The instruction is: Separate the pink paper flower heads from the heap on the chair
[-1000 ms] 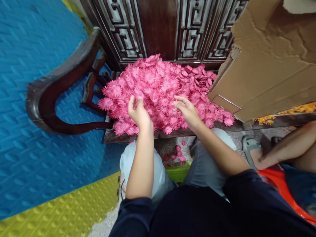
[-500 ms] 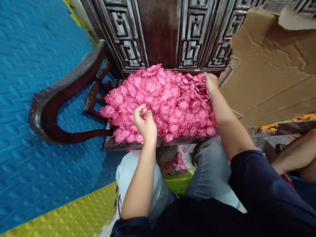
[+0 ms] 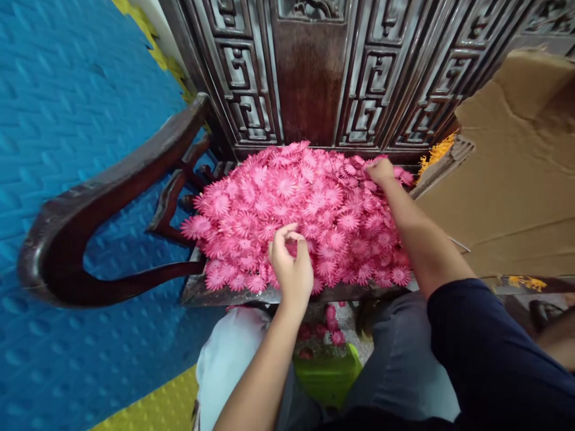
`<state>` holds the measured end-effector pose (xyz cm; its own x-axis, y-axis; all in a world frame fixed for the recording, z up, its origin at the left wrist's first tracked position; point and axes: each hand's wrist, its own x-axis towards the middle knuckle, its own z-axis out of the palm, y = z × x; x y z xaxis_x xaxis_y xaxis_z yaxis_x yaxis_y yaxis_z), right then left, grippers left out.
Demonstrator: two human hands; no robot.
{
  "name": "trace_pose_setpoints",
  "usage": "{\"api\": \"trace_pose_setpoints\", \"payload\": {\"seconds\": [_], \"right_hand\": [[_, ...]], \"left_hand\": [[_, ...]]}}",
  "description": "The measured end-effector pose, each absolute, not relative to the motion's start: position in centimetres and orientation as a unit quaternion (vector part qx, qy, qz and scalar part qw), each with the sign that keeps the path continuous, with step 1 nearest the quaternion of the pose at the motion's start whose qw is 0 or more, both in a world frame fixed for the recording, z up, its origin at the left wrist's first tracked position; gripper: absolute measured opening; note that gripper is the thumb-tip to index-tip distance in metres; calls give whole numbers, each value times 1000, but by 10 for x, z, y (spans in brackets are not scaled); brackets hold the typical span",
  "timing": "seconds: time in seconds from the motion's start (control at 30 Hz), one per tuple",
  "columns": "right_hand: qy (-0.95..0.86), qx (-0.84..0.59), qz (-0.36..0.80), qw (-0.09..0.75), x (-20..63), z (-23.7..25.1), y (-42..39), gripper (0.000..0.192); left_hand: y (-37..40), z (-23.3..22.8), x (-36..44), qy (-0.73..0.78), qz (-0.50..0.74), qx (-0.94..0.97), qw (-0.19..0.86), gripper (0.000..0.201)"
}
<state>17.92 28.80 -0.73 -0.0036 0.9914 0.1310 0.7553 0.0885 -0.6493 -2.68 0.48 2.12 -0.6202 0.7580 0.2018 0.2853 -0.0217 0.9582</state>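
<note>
On the wooden surface (image 3: 194, 293): pink artificial flowers (image 3: 287, 187) | left grip (image 3: 291, 266) curled, closure unclear; right grip (image 3: 381, 171) indiscernible | jostling could spill them forward.

"Where's there room to pass?"
"Over the left side of the pink flowers (image 3: 260, 179)."
"What's in the way?"
"Carved backrest (image 3: 309, 84) behind, curved armrest (image 3: 126, 170) left, cardboard (image 3: 516, 179) right."

Pink flowers (image 3: 287, 187) beyond counting; two hands (image 3: 294, 269); one armrest (image 3: 130, 176); one cardboard piece (image 3: 516, 179).

Hold of right hand (image 3: 381, 171) unclear, cardboard (image 3: 516, 185) cut off, bystander's leg (image 3: 559, 340) cropped
</note>
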Motion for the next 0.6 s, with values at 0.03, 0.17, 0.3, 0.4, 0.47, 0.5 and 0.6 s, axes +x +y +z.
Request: {"api": "trace_pose_setpoints", "payload": {"seconds": [0.03,0.17,0.3,0.4,0.47,0.5,0.6], "right_hand": [[-657,-660,200,305,178,1,283,17],[-626,-592,277,426,157,45,220,13],[-683,-424,359,474,123,85,104,7],[-673,-396,385,492,104,92,39,7],[-621,-388,433,526,96,86,18,11],[-593,-386,457,539,94,81,12,13],[-534,-394,502,554,93,64,8,15]], "left_hand": [[5,21,-25,669,596,396,200,16],[5,24,-15,635,594,435,235,13],[1,29,-3,570,639,435,278,15],[-5,33,4,546,690,424,215,23],[-10,34,4,544,698,430,180,33],[-11,35,3,544,697,433,175,36],[-15,37,-6,532,684,450,214,30]]}}
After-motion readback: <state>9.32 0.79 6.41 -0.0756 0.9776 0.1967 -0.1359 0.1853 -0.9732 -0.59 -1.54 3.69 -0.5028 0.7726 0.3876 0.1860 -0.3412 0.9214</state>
